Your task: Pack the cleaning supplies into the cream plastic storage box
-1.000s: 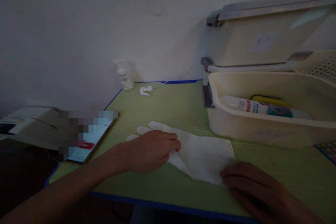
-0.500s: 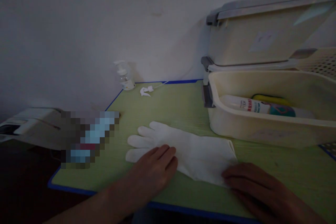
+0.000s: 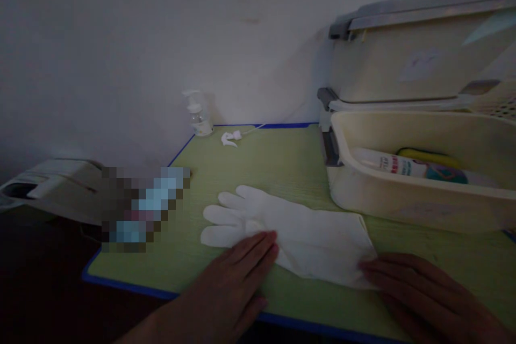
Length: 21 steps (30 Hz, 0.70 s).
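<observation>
A white glove (image 3: 318, 231) lies flat on the green table, its fingers pointing left and its cuff to the right. My left hand (image 3: 237, 279) rests on the lower edge of its palm, fingers stretched out and thumb apart from them. At the cuff's lower right corner, the fingertips of my right hand (image 3: 423, 290) touch the material. Those fingers are extended side by side; the thumb is out of sight beneath them. Part of the glove near my left hand is covered by it.
A cream lidded box (image 3: 403, 209) stands open at right, holding a white bottle (image 3: 403, 165) and a yellow item (image 3: 427, 156). Farther back are a pump bottle (image 3: 200, 121) and a white spray trigger head (image 3: 230, 137). A pixelated object (image 3: 157, 199) lies by the left edge.
My left hand has flattened, its fingers straightening along the glove's lower edge. My right hand stays at the cuff corner. The whole view has shifted slightly.
</observation>
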Each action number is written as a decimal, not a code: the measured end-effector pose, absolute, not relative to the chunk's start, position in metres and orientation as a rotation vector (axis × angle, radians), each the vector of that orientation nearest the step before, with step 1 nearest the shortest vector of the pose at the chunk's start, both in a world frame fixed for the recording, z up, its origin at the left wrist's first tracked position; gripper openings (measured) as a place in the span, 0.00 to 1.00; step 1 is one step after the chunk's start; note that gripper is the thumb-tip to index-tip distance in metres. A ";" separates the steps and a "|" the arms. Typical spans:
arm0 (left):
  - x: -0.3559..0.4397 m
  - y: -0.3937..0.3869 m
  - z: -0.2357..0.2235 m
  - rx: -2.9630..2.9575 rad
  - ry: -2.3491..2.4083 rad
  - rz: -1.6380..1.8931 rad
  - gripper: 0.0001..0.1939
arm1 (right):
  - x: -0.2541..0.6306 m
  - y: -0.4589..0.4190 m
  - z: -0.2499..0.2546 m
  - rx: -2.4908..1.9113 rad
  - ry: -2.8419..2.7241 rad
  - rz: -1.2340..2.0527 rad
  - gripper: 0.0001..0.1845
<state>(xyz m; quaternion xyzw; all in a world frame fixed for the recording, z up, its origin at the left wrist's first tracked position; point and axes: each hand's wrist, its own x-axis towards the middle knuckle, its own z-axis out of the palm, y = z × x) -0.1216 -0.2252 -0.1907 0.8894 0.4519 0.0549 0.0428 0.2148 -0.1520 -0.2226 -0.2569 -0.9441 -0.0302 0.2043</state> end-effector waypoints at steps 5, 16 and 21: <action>-0.121 -0.225 -0.189 2.668 1.369 0.124 0.34 | 0.209 -0.150 -0.216 -0.779 -2.551 -0.147 0.23; -0.122 -0.225 -0.184 2.624 1.422 0.107 0.37 | 0.225 -0.161 -0.236 -0.857 -2.577 0.049 0.27; -0.115 -0.226 -0.178 2.628 1.370 0.059 0.34 | 0.222 -0.168 -0.232 -0.988 -2.415 0.243 0.22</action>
